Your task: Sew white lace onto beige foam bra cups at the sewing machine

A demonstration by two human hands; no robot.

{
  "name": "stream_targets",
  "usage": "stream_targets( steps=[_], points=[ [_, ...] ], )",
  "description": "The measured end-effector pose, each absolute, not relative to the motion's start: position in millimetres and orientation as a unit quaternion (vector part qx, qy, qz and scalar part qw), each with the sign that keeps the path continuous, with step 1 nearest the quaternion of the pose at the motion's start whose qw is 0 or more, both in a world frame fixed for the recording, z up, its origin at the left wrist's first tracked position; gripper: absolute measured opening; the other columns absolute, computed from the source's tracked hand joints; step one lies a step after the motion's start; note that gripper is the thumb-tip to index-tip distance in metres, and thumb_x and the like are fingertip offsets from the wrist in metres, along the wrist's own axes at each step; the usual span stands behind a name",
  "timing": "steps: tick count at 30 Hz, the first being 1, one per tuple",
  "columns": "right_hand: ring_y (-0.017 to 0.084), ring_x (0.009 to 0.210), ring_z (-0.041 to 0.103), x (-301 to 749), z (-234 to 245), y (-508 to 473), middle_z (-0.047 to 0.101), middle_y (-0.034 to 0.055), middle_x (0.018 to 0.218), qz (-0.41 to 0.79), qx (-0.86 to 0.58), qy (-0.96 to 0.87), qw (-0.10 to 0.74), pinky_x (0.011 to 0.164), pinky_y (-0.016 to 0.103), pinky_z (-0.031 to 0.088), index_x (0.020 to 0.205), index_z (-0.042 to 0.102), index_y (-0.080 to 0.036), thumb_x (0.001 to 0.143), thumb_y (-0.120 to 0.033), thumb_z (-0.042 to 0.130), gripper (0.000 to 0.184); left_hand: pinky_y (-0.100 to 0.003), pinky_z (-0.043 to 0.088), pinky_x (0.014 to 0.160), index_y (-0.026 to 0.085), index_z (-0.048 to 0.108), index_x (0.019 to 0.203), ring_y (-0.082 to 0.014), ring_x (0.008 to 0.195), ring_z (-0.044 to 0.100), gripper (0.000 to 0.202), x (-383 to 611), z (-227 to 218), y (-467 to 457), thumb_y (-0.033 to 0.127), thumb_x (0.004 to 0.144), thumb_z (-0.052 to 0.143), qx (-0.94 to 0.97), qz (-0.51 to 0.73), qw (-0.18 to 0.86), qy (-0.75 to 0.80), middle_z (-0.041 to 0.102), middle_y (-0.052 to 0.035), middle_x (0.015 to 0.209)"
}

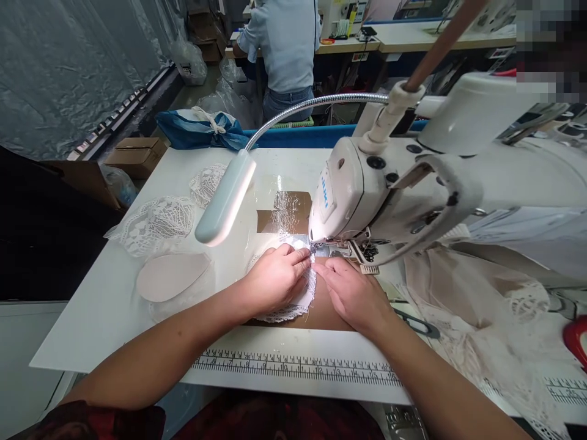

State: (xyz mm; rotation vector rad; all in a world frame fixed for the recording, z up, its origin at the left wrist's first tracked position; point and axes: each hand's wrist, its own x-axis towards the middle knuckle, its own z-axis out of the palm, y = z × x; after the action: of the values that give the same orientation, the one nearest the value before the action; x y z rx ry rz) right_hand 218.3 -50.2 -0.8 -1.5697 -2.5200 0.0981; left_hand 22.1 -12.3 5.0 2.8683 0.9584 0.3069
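Observation:
A white lace-edged fabric piece [305, 299] lies under the needle area of a white sewing machine [348, 189]. My left hand [277, 278] is on top of it, fingers bent together and pressing the fabric close to the presser foot [314, 247]. From the other side, my right hand [353, 293] has its fingertips at the fabric's right edge, thumb and index finger drawn together there. Both hands are just in front of the needle, which is mostly hidden. Part of the lace piece is covered by my left hand.
Lace pieces [158, 223] and a smooth beige cup piece [174, 278] lie at left. A lamp [227, 198] overhangs the table. Beige lace fabric [486, 305] and dark-handled scissors [419, 324] lie at right. A printed ruler [298, 366] runs along the front. A person [288, 49] sits ahead.

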Motion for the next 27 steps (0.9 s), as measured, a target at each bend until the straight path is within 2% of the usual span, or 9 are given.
stream_targets(
  steps=[5, 10, 14, 18, 23, 27],
  points=[
    [0.018, 0.076, 0.056, 219, -5, -50, 0.067, 0.0053, 0.092, 0.021, -0.53, -0.843, 0.095, 0.056, 0.028, 0.033, 0.117, 0.064, -0.023, 0.084, -0.01, 0.042, 0.042, -0.04, 0.049, 0.076, 0.01, 0.062, 0.119, -0.0232, 0.087, 0.055, 0.035, 24, 1, -12, 0.024, 0.094, 0.041, 0.938, 0.111, 0.048, 0.324, 0.059, -0.0139, 0.127],
    [0.018, 0.075, 0.056, 223, -7, -55, 0.068, 0.006, 0.09, 0.009, -0.49, -0.859, 0.151, 0.059, 0.028, 0.036, 0.113, 0.066, -0.019, 0.086, -0.01, 0.042, 0.037, -0.041, 0.049, 0.081, 0.01, 0.061, 0.118, -0.0243, 0.092, 0.054, 0.034, 21, 3, -9, 0.025, 0.094, 0.042, 0.935, 0.121, 0.057, 0.327, 0.058, -0.014, 0.127],
    [0.016, 0.072, 0.054, 224, -6, -62, 0.065, 0.0045, 0.078, 0.068, -0.401, -0.895, 0.184, 0.064, 0.028, 0.038, 0.101, 0.068, -0.017, 0.09, -0.018, 0.047, 0.024, -0.038, 0.05, 0.081, 0.01, 0.062, 0.114, -0.0238, 0.094, 0.055, 0.032, 11, 9, -6, 0.024, 0.093, 0.043, 0.927, 0.14, 0.085, 0.337, 0.061, -0.0152, 0.114],
    [0.016, 0.07, 0.053, 222, -5, -65, 0.064, 0.0041, 0.074, 0.109, -0.375, -0.899, 0.197, 0.065, 0.029, 0.039, 0.098, 0.068, -0.015, 0.089, -0.019, 0.048, 0.022, -0.037, 0.049, 0.075, 0.009, 0.064, 0.108, -0.0234, 0.088, 0.055, 0.03, 8, 9, -5, 0.022, 0.092, 0.043, 0.929, 0.126, 0.076, 0.339, 0.062, -0.015, 0.102],
    [0.016, 0.069, 0.053, 222, -5, -65, 0.065, 0.0042, 0.074, 0.119, -0.376, -0.894, 0.213, 0.065, 0.029, 0.039, 0.096, 0.069, -0.016, 0.089, -0.018, 0.049, 0.022, -0.039, 0.045, 0.083, 0.011, 0.061, 0.115, -0.0246, 0.097, 0.054, 0.031, 12, 6, -9, 0.025, 0.095, 0.041, 0.951, 0.108, 0.068, 0.282, 0.059, -0.0141, 0.118],
    [0.016, 0.07, 0.055, 223, -6, -64, 0.065, 0.0036, 0.074, 0.115, -0.375, -0.893, 0.219, 0.065, 0.028, 0.04, 0.098, 0.069, -0.016, 0.09, -0.02, 0.049, 0.022, -0.04, 0.043, 0.086, 0.014, 0.059, 0.119, -0.0246, 0.101, 0.052, 0.036, 13, 9, -11, 0.033, 0.096, 0.039, 0.958, 0.099, 0.088, 0.253, 0.057, -0.0116, 0.127]
  ],
)
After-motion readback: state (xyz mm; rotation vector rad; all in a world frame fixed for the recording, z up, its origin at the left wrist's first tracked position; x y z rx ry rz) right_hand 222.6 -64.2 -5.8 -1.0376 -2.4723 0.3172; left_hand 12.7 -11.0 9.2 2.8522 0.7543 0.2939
